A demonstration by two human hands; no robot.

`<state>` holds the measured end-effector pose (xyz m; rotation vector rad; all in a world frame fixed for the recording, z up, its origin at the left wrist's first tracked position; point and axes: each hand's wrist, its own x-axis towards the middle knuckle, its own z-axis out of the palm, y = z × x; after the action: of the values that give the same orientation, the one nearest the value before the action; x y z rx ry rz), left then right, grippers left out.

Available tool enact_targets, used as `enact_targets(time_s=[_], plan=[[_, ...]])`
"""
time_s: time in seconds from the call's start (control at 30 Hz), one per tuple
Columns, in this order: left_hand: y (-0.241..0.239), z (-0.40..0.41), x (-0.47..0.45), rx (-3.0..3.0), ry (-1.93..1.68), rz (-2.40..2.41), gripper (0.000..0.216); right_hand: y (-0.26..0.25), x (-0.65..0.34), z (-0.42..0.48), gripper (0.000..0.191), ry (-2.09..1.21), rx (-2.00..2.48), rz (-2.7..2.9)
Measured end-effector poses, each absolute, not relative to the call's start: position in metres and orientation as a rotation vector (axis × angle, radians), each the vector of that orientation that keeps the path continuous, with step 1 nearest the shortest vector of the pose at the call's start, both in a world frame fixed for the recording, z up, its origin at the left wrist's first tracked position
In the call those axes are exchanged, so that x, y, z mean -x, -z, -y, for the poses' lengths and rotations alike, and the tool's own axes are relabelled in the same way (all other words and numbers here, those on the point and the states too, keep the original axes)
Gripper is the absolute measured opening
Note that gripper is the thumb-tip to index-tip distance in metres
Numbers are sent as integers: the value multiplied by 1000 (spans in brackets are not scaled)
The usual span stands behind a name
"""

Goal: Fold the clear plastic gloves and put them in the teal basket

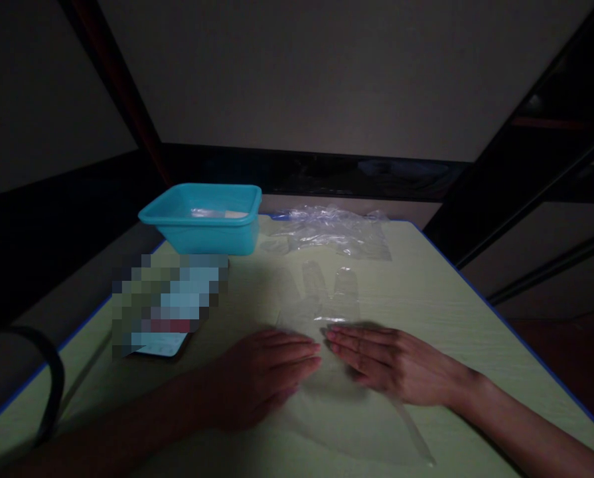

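A clear disposable plastic glove (326,392) lies spread on the table, its fingers pointing away from me and its wide cuff toward me. Flat across its left side rests my left hand (271,372), fingers stretched out. My right hand (381,358) lies on the right side of the glove, also with straight fingers. The fingertips of both hands nearly meet over the palm of the glove. Neither hand grips anything. Part of the glove is hidden under my hands.
Beyond the glove lies a crumpled heap of clear plastic gloves (331,229). A turquoise plastic basin (207,232) stands at the back left, with something pale inside. A phone (162,344), partly pixelated, lies before it. A dark curved cable (55,372) crosses the left edge of the pale table (456,332).
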<state>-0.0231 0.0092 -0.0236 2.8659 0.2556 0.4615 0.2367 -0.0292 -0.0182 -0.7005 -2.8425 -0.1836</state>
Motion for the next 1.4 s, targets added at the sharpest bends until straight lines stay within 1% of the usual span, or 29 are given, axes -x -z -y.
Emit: enact_targets(time_s=[0.17, 0.33, 0.43, 0.6, 0.8, 0.97, 1.1, 1.27, 1.4], plan=[[26, -11, 23, -2943, -462, -237, 37, 19, -239, 28, 42, 110, 731, 2865], [30, -14, 29, -3019, -522, -286, 46, 18, -240, 27, 42, 30, 746, 2863], [29, -16, 32, -3038, -558, -338, 47, 18, -240, 27, 42, -33, 754, 2844], [27, -19, 35, -3088, -623, -414, 41, 17, -242, 26, 42, -89, 784, 2820], [31, -21, 32, -3133, -782, -445, 25, 16, -245, 24, 43, -144, 814, 2814], [33, -23, 32, -3131, -839, -433, 26, 15, -245, 23, 42, -163, 800, 2811], [32, -26, 33, -3043, -833, -421, 28, 13, -246, 24, 39, -190, 795, 2809], [26, -23, 32, -2833, -737, -441, 27, 9, -244, 26, 38, -223, 762, 2818], [21, -19, 30, -2663, -676, -449, 25, 6, -244, 29, 38, -320, 783, 2814]])
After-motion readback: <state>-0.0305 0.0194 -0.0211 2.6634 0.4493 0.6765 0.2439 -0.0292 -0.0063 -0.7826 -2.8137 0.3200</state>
